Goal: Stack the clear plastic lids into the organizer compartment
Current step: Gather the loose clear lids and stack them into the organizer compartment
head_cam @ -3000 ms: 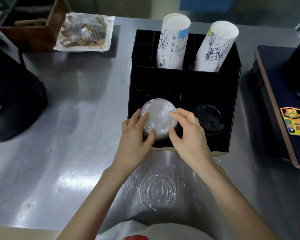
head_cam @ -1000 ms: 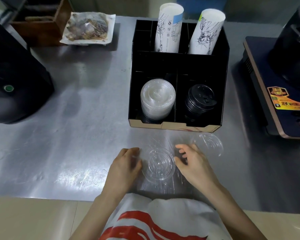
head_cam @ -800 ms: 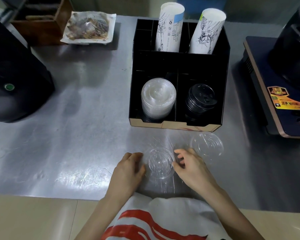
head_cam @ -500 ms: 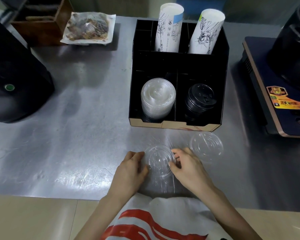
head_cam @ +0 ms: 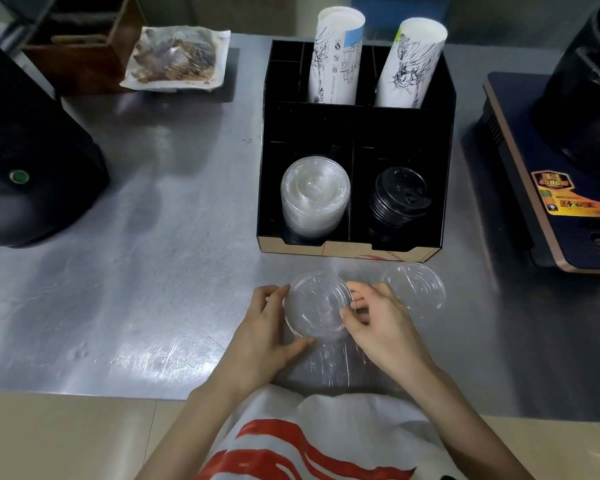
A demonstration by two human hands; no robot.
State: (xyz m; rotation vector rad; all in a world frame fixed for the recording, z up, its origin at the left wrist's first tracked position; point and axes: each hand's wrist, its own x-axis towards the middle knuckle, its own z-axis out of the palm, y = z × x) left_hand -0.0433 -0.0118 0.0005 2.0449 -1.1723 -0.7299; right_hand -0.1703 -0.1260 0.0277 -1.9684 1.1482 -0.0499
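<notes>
a shiny metal table (head_cam: 125, 271) fills the view. at the far left sits a big black machine (head_cam: 32, 161) with a green button. behind it is a brown wooden box (head_cam: 80, 46), and next to that a white tray of food (head_cam: 177, 58) under wrap.

in the middle stands the black organizer (head_cam: 357, 123). two tall paper tubes (head_cam: 336, 57) poke up from its back part. in the front left compartment is a stack of clear lids (head_cam: 314, 195). in the front right one is a stack of black lids (head_cam: 399, 199).

near the table edge, the left hand (head_cam: 260, 334) and the right hand (head_cam: 381, 323) hold one clear lid (head_cam: 317, 311) between them. the left fingers curl around its left rim and the right fingers pinch its right rim. under the hands lies a crinkly clear bag (head_cam: 333, 365), maybe with more lids in it, but that is hard to tell. another loose lid (head_cam: 414, 287) lies flat just right of the right hand, near the front of the organizer. at the far right is a dark appliance (head_cam: 568, 168) with a bright sticker.

the lid is thin and slippery, so a soft pinch could let it drop. a hard squeeze could bend it. if it goes down tilted, it may not sit snug on the stack and could slide off. the loose lid is easy to bump, too.
</notes>
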